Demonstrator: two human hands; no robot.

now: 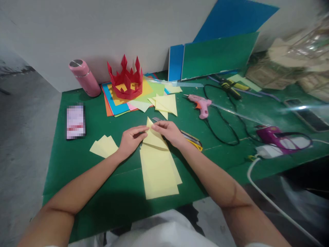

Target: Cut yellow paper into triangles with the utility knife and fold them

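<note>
Both hands meet at a pale yellow folded paper (154, 139) with a pointed top. My left hand (132, 140) pinches its left edge between thumb and fingers. On the other edge, my right hand (168, 132) grips near the tip, thumb against the paper. Below it lie larger yellow paper sheets (160, 175), partly overlapped by the folded piece. A yellow-handled utility knife (194, 142) lies partly hidden under my right wrist. Left of my left hand rest several small yellow paper pieces (104, 146). Folded yellow triangles (167, 104) sit beyond my hands.
A red paper crown (127, 84) stands on coloured sheets (115, 106) at the back. A pink bottle (86, 79) and a blurred-out phone-like object (75, 121) are at left. A pink glue gun (202, 105), its black cord (223, 142) and a purple power strip (273, 137) occupy the right.
</note>
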